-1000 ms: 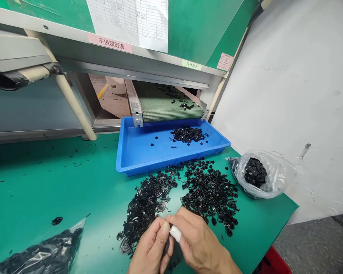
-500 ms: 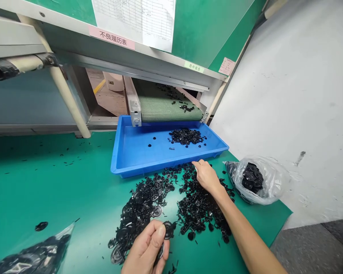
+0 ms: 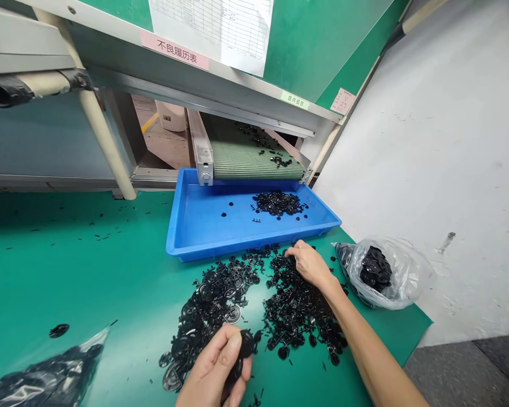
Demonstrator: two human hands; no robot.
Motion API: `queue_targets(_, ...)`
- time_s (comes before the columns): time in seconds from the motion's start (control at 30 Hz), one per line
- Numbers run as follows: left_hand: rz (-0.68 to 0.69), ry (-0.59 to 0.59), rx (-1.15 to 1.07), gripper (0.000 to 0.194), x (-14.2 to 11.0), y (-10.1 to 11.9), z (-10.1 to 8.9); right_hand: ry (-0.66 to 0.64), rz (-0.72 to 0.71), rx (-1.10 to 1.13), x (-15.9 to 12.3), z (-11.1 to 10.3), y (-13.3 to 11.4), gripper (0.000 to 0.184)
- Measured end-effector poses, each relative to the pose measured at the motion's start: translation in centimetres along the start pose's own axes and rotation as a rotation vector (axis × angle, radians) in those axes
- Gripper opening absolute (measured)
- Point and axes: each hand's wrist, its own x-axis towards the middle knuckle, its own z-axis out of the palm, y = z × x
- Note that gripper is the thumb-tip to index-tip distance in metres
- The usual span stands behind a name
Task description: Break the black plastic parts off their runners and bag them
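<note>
Black round plastic discs are pinched between the thumb and fingers of my left hand, low in the middle of the view. Beside it spreads a pile of black round plastic parts with small stems and loose bits. My right hand reaches over a second pile of small black parts, just in front of the tray. Its fingers are bent together at the pile's far end; whatever is between the fingertips is hidden.
A blue tray with black parts stands under the end of a green conveyor belt. An open clear bag of black discs sits at right. Another filled bag lies front left. A white wall bounds the right side.
My right hand's fingers have curled further down toward the pile. The discs in my left hand have turned a little. The whole view has shifted slightly.
</note>
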Motion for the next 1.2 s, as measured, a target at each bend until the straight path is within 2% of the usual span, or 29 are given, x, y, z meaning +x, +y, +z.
queue_targets(0.13, 0.010, 0.010, -0.160, 0.038, 0.0, 0.5, 0.2, 0.019, 0.001, 0.039, -0.6, 0.0, -0.1, 0.044)
queue_targets(0.23, -0.006, 0.001, -0.159, 0.039, 0.1, 0.7, 0.1, -0.026, -0.001, 0.063, 0.4, -0.1, -0.1, 0.044)
queue_targets(0.33, -0.011, -0.036, -0.176, 0.036, 0.3, 0.8, -0.4, -0.084, 0.004, 0.098, 1.7, -0.2, 0.3, 0.035)
queue_targets(0.47, -0.024, -0.016, -0.278, 0.027, 0.4, 0.9, -0.7, -0.088, -0.032, 0.187, 2.1, -0.4, 0.9, 0.033)
queue_targets(0.57, -0.050, -0.024, -0.288, 0.026, 0.4, 0.9, -0.7, -0.034, -0.075, 0.280, 1.2, -0.4, 1.0, 0.029)
queue_targets(0.8, -0.079, -0.070, -0.280, 0.024, 0.2, 0.9, -0.7, 0.243, -0.065, 0.625, -1.3, -0.3, 0.3, 0.020)
queue_targets(0.93, -0.046, -0.095, -0.232, 0.024, 0.1, 1.2, -0.5, 0.240, -0.024, 0.872, -3.2, -0.2, -1.7, 0.020)
queue_targets(1.1, 0.000, -0.058, -0.059, 0.028, 0.0, 1.5, -0.1, -0.003, 0.085, 1.421, -7.0, 0.1, -7.2, 0.027)
queue_targets(1.17, 0.032, -0.056, -0.009, 0.029, 0.0, 1.4, -0.1, -0.048, 0.097, 1.471, -8.5, 0.3, -9.3, 0.021)
queue_targets(1.2, 0.039, -0.062, 0.018, 0.030, 0.0, 1.3, -0.2, -0.028, 0.075, 1.442, -9.1, 0.4, -10.1, 0.015)
